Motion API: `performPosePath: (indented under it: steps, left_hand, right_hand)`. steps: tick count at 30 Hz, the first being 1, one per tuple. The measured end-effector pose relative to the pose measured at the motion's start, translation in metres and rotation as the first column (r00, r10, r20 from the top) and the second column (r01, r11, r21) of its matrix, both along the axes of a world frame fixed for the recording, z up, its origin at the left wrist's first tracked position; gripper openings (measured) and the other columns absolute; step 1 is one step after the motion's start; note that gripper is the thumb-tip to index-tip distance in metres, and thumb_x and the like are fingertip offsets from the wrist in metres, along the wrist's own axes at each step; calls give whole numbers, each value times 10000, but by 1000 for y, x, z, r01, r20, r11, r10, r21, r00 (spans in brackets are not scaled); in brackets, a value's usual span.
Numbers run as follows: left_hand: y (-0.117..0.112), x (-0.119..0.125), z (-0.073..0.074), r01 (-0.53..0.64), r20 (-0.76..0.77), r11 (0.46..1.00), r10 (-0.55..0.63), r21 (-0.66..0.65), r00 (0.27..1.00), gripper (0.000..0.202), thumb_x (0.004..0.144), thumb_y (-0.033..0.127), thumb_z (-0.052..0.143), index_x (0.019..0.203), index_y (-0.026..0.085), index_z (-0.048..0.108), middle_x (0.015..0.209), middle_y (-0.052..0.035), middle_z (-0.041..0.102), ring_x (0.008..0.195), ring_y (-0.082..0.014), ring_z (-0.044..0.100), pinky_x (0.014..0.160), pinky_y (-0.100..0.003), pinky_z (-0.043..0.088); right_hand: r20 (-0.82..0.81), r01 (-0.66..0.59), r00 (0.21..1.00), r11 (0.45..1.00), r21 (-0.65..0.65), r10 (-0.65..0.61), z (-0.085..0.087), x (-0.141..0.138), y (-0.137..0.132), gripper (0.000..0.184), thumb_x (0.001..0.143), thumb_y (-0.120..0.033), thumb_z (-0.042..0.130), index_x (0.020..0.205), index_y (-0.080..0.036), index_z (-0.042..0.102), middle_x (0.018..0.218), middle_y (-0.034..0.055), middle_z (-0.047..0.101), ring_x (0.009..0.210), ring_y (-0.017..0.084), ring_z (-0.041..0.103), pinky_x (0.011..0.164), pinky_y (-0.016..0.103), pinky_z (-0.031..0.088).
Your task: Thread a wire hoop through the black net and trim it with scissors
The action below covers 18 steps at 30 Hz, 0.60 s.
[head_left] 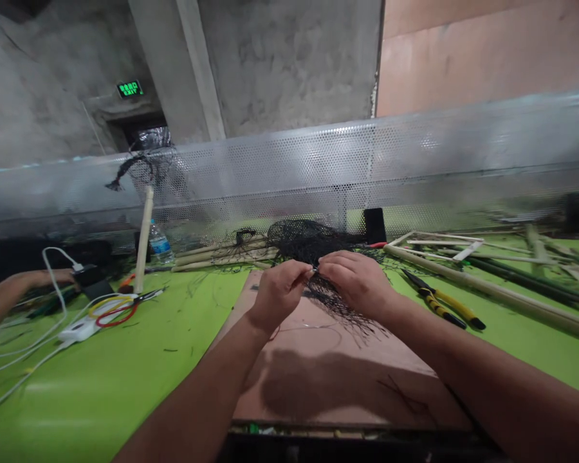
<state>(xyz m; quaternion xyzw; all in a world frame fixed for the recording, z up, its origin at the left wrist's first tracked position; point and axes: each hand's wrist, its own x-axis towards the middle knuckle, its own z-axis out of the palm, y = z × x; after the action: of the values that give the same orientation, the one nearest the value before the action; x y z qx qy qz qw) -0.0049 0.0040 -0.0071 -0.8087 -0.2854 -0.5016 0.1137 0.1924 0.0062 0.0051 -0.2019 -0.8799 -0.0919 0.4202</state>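
Observation:
A black woven piece of thin strands [302,239] lies ahead of me, open mesh on its left part and loose ends fanning out towards me on the right. My left hand [280,292] is closed in a pinch at its near edge. Right beside it, my right hand [359,280] pinches too, with strands hanging below its fingers. The fingertips almost meet over a small spot, and the exact strand between them is too small to make out. Both hands are above a pinkish board [313,386] on the green table [125,379].
Yellow-black pliers [437,301], a long bamboo pole [492,286] and thin green stalks lie at right. A dark phone [375,226] leans behind. At left are a water bottle [159,244], an upright stick [143,241], a white power strip [84,326] and another person's arm [9,292].

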Motion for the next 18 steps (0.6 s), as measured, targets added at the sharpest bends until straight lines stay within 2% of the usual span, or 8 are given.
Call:
performPosePath:
  steps: [2, 3, 4, 6, 8, 10, 13, 18]
  left_hand:
    - [2, -1, -1, 1, 42, 1000, -2, 22, 999, 85, 837, 207, 574, 867, 165, 641, 781, -34, 693, 701, -122, 631, 651, -223, 473]
    - [2, -1, -2, 3, 62, 1000, -5, 28, 998, 85, 837, 214, 576, 862, 166, 641, 762, -29, 686, 686, -117, 624, 637, -217, 467]
    - [3, -2, -2, 4, 77, 1000, -6, 30, 997, 86, 838, 219, 576, 858, 167, 640, 742, -24, 677, 667, -111, 614, 622, -211, 459]
    - [4, -4, -2, 0, 88, 999, -3, 41, 996, 90, 842, 229, 571, 854, 169, 637, 708, -14, 656, 637, -102, 593, 598, -203, 444]
    - [5, -6, -2, 5, 66, 997, -10, 73, 998, 92, 845, 235, 566, 856, 172, 632, 691, -8, 644, 623, -99, 581, 590, -202, 435]
    - [5, -7, -2, 21, 23, 994, -23, 111, 999, 90, 848, 234, 562, 865, 172, 625, 691, -8, 645, 624, -98, 582, 595, -202, 434]
    - [6, -6, -3, 33, -57, 988, -24, 153, 998, 83, 850, 220, 559, 874, 166, 618, 684, -9, 648, 624, -100, 583, 598, -205, 431]
    - [5, -7, -2, 36, -86, 979, -19, 203, 996, 76, 852, 217, 560, 880, 166, 610, 678, -3, 648, 620, -98, 584, 596, -205, 426]
  right_hand:
    - [-167, -98, 984, 967, -236, 59, 3, -1, 1, 175, 886, -254, 491, 953, -191, 639, 954, 83, 682, 929, 196, 615, 838, 357, 466]
    - [-291, -194, 953, 905, -379, 82, 3, -1, 1, 202, 895, -306, 487, 988, -198, 631, 920, 71, 684, 887, 183, 630, 816, 346, 480]
    - [-416, -308, 906, 806, -506, 85, 4, -3, 2, 233, 898, -350, 484, 1020, -202, 617, 877, 58, 685, 843, 172, 645, 795, 338, 493]
    - [-565, -491, 824, 553, -673, 44, 4, -5, 3, 260, 886, -396, 504, 1014, -192, 604, 787, 41, 683, 754, 156, 661, 749, 322, 513]
    - [-577, -543, 817, 346, -765, 5, 3, -6, 4, 255, 856, -416, 556, 886, -169, 612, 705, 38, 674, 659, 145, 656, 671, 295, 520]
    - [-537, -529, 843, 202, -824, 18, 2, -6, 5, 293, 835, -438, 586, 787, -150, 600, 660, 46, 667, 595, 145, 648, 585, 271, 513]
    - [-544, -549, 835, 59, -834, 80, 0, -3, 5, 322, 841, -447, 578, 793, -130, 600, 631, 46, 656, 556, 154, 650, 503, 248, 501]
    - [-602, -596, 784, -86, -798, 150, -1, 1, 4, 242, 839, -347, 606, 856, -106, 618, 648, 52, 663, 571, 155, 662, 528, 251, 522]
